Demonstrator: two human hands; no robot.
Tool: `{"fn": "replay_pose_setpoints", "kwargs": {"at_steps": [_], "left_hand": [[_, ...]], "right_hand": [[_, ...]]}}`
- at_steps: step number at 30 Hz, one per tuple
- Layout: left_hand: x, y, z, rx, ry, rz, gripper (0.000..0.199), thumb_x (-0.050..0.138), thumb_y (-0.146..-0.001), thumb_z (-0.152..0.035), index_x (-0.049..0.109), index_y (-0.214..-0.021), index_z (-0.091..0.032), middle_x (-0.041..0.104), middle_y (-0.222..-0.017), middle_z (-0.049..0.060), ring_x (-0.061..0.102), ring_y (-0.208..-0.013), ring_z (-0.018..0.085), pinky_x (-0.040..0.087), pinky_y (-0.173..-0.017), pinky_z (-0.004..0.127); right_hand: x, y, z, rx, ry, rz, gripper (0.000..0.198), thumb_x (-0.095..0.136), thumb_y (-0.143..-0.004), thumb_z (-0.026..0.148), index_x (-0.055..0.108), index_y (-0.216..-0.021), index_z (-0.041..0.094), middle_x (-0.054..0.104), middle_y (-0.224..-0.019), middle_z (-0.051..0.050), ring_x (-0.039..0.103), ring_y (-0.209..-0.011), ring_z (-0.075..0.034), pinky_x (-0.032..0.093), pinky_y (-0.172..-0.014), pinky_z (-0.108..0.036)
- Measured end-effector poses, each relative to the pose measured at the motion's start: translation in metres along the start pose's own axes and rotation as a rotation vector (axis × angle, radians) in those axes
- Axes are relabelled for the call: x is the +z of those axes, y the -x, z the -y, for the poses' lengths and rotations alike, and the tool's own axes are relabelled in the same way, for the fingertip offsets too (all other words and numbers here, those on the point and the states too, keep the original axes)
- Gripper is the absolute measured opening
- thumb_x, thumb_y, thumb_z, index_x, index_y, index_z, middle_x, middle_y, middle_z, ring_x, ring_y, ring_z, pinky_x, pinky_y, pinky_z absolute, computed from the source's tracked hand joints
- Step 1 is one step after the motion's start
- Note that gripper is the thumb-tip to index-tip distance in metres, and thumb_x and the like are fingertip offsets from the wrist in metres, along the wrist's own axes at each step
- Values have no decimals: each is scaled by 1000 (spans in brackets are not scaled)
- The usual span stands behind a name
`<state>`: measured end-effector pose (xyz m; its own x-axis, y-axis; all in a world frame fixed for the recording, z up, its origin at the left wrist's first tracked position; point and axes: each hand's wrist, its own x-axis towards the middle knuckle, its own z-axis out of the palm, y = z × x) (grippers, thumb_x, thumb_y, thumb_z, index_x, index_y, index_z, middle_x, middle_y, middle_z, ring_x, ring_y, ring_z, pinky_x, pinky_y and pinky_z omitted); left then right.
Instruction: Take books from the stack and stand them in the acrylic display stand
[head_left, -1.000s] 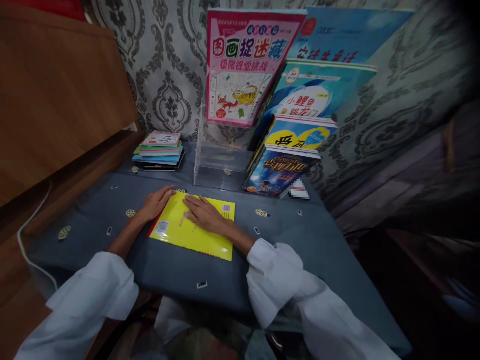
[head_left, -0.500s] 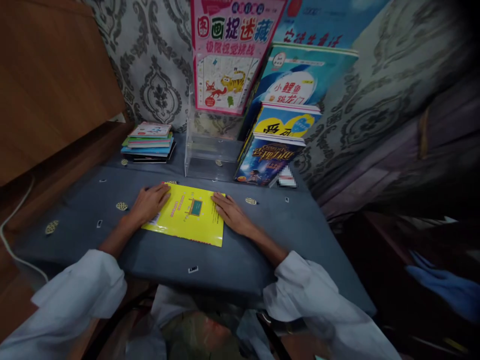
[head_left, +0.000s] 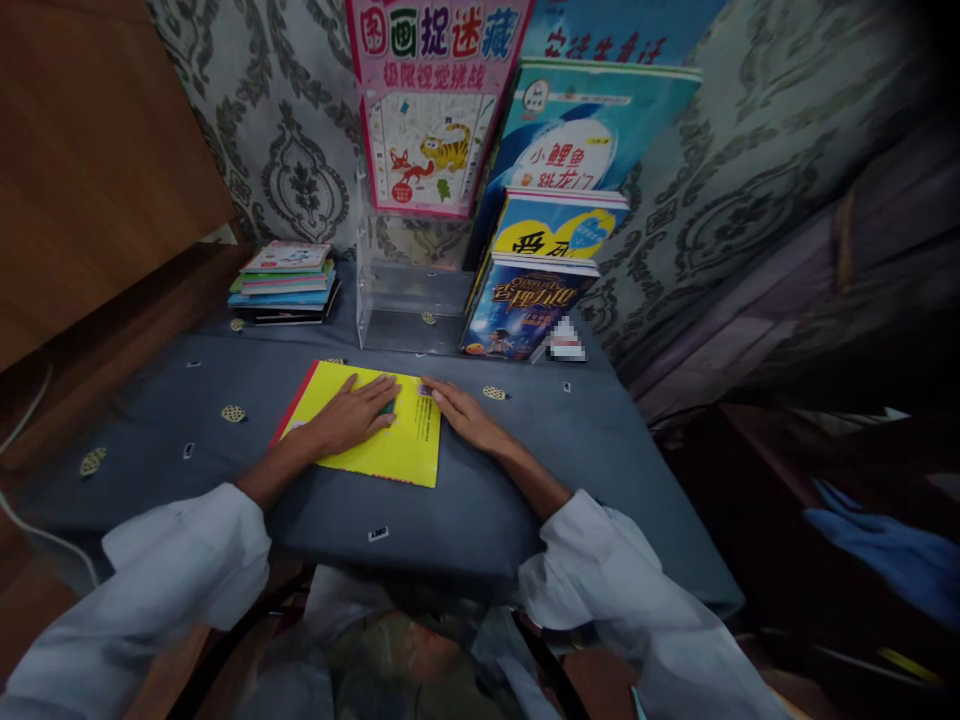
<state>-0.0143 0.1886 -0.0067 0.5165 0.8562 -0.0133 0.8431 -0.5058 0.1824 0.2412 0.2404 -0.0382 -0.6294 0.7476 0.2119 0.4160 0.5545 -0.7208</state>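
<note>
A yellow book [head_left: 409,455] with a red spine edge lies closed and flat on the cloth-covered table. Across its middle rests my left hand [head_left: 354,415], palm down with fingers stretched out, hiding most of the cover's small picture. My right hand [head_left: 466,412] is at the book's upper right corner, its extended fingertips touching the edge and the rest of it over the cloth. Neither hand grips anything.
Behind the book stands a clear acrylic rack [head_left: 409,335]. A pink picture book [head_left: 431,150] and several others, including a dark blue book [head_left: 517,310], fill its tiers. A small stack of books [head_left: 285,285] lies at the back left. A white cable [head_left: 45,525] runs at left.
My left hand has slid right from the book's left edge onto its middle, uncovering the red spine edge. My right hand has shifted slightly outward at the right corner.
</note>
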Motion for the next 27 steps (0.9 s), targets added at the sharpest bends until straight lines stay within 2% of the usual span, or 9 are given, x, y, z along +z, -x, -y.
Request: {"fn": "replay_pose_setpoints", "kwargs": {"at_steps": [3,7,10,13,16,19,27], "left_hand": [[4,-1,-24,145,44,30,57,29,-107,-47,33,-157,-22,31,-164,10,24,-155,23,10,-125,58],[8,16,-55,313,72,59,55,32,-107,-47,36,-156,-23,34,-164,7,27,-154,22,4,-127,54],[11,33,-69,372,98,27,54,34,-106,-49,36,-156,-27,36,-162,2,31,-152,20,3,-130,47],[12,44,-75,362,123,-1,56,35,-106,-50,31,-159,-30,37,-162,-1,33,-151,19,8,-130,43],[14,50,-71,317,85,12,62,34,-105,-54,22,-161,-28,32,-165,1,28,-153,18,7,-130,43],[18,59,-61,244,16,-10,70,31,-104,-58,13,-163,-25,27,-167,5,23,-155,19,4,-129,45],[16,100,-6,-40,-103,-124,85,31,-99,-69,6,-164,-21,25,-167,13,22,-155,28,16,-126,51]], "right_hand": [[-1,0,2,4,14,6,62,23,-105,57,46,-152,24,51,-154,-8,45,-145,-24,26,-125,-53],[-1,1,3,-5,45,7,57,25,-107,49,46,-152,23,51,-154,-8,45,-145,-23,27,-124,-52],[2,3,7,-17,107,21,56,24,-107,46,45,-153,19,49,-155,-11,42,-147,-23,28,-124,-51],[5,5,12,-33,205,47,56,28,-107,45,44,-153,17,46,-157,-14,36,-150,-24,26,-124,-52],[7,7,17,-48,282,67,60,35,-105,48,44,-152,13,43,-157,-18,33,-151,-27,25,-124,-55],[7,8,21,-58,311,76,63,39,-103,53,43,-153,14,42,-158,-19,33,-151,-28,25,-123,-57],[5,9,21,-55,350,114,65,42,-102,53,40,-154,14,37,-161,-17,29,-153,-29,22,-125,-56]]}}
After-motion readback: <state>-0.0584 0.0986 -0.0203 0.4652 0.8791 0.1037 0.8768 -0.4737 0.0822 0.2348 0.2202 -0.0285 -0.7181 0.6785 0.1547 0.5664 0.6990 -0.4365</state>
